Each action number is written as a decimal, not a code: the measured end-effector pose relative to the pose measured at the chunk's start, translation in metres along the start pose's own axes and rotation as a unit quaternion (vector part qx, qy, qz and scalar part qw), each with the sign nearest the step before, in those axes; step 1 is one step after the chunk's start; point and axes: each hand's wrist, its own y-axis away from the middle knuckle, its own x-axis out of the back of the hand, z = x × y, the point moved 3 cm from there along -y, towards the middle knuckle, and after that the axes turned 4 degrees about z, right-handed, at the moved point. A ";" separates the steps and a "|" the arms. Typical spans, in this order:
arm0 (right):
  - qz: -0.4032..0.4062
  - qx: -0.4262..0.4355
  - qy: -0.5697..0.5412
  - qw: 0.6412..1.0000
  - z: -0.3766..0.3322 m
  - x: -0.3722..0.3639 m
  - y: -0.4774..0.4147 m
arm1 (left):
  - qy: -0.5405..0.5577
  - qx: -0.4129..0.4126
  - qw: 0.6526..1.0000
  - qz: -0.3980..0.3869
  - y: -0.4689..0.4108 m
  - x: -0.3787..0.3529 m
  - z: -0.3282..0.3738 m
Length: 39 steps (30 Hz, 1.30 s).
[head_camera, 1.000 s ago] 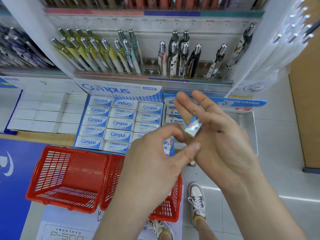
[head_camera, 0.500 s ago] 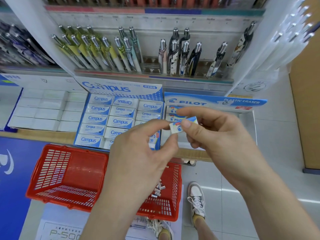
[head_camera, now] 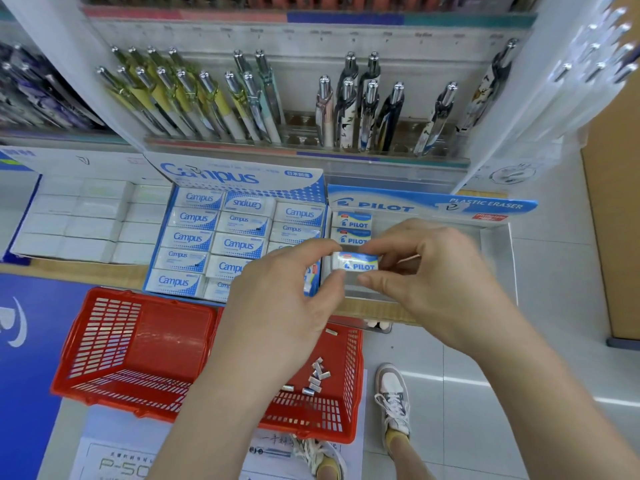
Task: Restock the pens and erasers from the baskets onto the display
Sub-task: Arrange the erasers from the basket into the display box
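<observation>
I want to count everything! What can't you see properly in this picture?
Head view only.
- Pilot box: inside mostly hidden behind left hand and right hand pinching a Pilot eraser.
- Small pieces in right red basket: too small to identify.
- Printed sheet below: cut off by bottom edge.

Pens (head_camera: 346, 109), upper centre: bright chrome-look metal caps, glossy plastic barrels.
Baskets (head_camera: 138, 344), lower left: red plastic lattice, slight sheen.
Pilot eraser (head_camera: 355, 261), centre: smooth printed sleeve.
Campus box (head_camera: 235, 178): glossy printed card.
Shelf edge (head_camera: 69, 271), left: matt wood grain.
Floor tiles (head_camera: 485, 393), lower right: polished, reflective.
</observation>
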 end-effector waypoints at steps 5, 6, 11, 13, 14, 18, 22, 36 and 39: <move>0.043 0.036 0.064 0.996 0.000 -0.013 -0.004 | -0.054 0.015 0.998 0.014 -0.006 0.001 0.003; 0.049 0.031 0.065 0.996 0.001 -0.015 -0.004 | -0.064 0.017 0.998 0.017 -0.007 0.001 0.004; 0.076 0.042 0.100 0.991 0.004 -0.021 -0.007 | -0.078 0.025 0.996 0.039 -0.013 0.003 0.006; 0.089 0.047 0.109 0.989 0.004 -0.023 -0.007 | -0.075 0.019 0.996 0.048 -0.016 0.001 0.004; 0.099 0.045 0.108 0.988 0.004 -0.023 -0.008 | -0.072 0.017 0.996 0.053 -0.017 0.001 0.003; 0.120 0.025 0.099 0.987 0.004 -0.024 -0.011 | -0.063 0.022 0.996 0.064 -0.018 -0.001 -0.001; 0.117 0.008 0.104 0.988 0.000 -0.028 -0.013 | -0.052 0.029 0.995 0.081 -0.018 -0.004 -0.003; 0.068 -0.018 0.153 0.986 -0.010 -0.027 -0.010 | -0.058 0.008 0.995 0.081 -0.019 -0.004 0.000; 0.061 -0.016 0.118 0.991 -0.010 -0.022 -0.006 | -0.018 0.003 0.992 0.125 -0.014 0.001 0.002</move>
